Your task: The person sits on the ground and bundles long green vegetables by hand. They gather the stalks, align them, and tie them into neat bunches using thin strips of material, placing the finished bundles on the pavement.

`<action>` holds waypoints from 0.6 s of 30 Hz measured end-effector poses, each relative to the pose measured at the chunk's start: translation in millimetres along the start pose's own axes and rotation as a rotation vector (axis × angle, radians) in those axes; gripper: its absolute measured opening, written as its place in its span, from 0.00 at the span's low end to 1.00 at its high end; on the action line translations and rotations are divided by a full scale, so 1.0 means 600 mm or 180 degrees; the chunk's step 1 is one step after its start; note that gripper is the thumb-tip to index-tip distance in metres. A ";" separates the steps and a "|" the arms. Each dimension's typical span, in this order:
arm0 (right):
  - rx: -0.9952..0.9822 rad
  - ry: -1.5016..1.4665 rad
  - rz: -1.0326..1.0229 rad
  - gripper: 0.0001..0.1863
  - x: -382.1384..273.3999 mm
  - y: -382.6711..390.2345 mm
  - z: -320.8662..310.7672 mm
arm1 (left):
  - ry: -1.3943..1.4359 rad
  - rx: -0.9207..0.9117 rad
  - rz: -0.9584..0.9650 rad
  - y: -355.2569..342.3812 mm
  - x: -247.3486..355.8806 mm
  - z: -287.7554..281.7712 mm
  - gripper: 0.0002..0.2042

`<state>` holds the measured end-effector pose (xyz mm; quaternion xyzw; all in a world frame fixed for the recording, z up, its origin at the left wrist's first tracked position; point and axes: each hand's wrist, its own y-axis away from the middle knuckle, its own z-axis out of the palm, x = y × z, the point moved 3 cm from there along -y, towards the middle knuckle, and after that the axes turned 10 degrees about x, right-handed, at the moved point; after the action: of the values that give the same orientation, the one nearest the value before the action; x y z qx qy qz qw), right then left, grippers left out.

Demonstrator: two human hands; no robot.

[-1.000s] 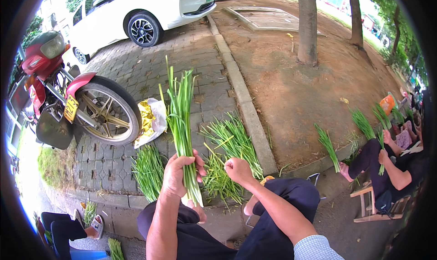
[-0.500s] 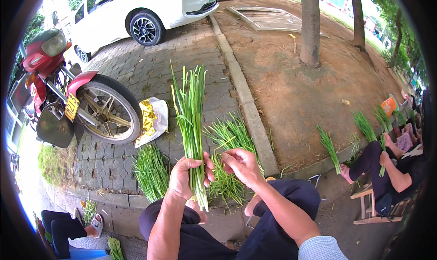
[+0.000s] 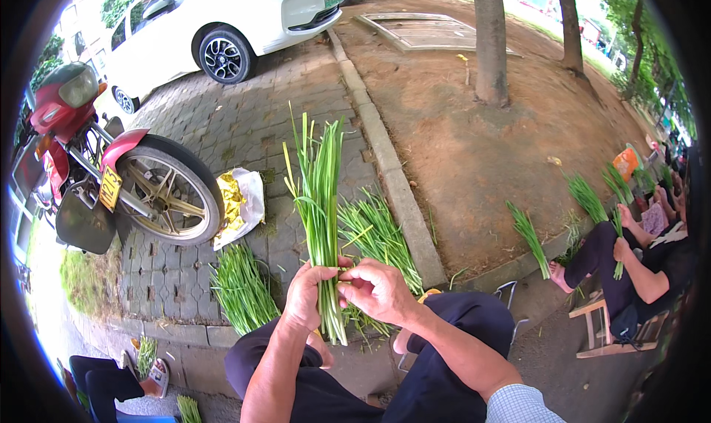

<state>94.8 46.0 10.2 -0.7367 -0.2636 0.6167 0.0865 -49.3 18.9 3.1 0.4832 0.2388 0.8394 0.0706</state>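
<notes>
My left hand [image 3: 305, 295] is wrapped around an upright bunch of garlic chives [image 3: 320, 223], low down near its pale stem ends. The green leaves fan out above my fist, and a few yellowed blades stick out at the left. Against the right side of this bunch, my right hand [image 3: 378, 290] is closed, thumb and fingertips pinched together next to my left fingers. What lies in that pinch is too small to make out. Loose chives [image 3: 379, 234] lie on the paving just beyond my hands, and another pile [image 3: 243, 288] lies to the left.
A red motorcycle [image 3: 159, 190] stands at the left beside a white and gold plastic bag [image 3: 241, 207]. Behind it is a white car [image 3: 244, 15]. A stone kerb [image 3: 385, 145] borders bare soil with trees. At the right, a seated person [image 3: 629, 267] holds chives; another person's legs [image 3: 107, 382] show lower left.
My right hand has moved left from beside the bunch until its fingertips touch it. My left hand keeps its hold. The whole view has shifted slightly.
</notes>
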 end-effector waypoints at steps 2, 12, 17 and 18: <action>-0.0033 -0.0151 0.0105 0.07 0.007 0.001 -0.002 | -0.0002 0.0031 -0.0042 -0.001 -0.001 0.003 0.17; -0.0319 -0.0659 0.1201 0.09 0.022 0.000 -0.019 | 0.0340 0.0085 -0.0139 0.001 -0.002 0.000 0.15; -0.0322 -0.1411 0.1773 0.11 0.023 -0.002 -0.024 | 0.0400 0.0060 -0.0123 0.003 0.001 -0.005 0.11; -0.0296 -0.1427 0.1770 0.10 0.028 -0.004 -0.027 | 0.0453 0.0008 -0.0130 0.003 0.002 -0.003 0.10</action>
<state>111.4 59.6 0.7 -0.6298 -0.0933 0.7503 -0.1782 -51.4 17.2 4.1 0.4174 0.2540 0.8697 0.0699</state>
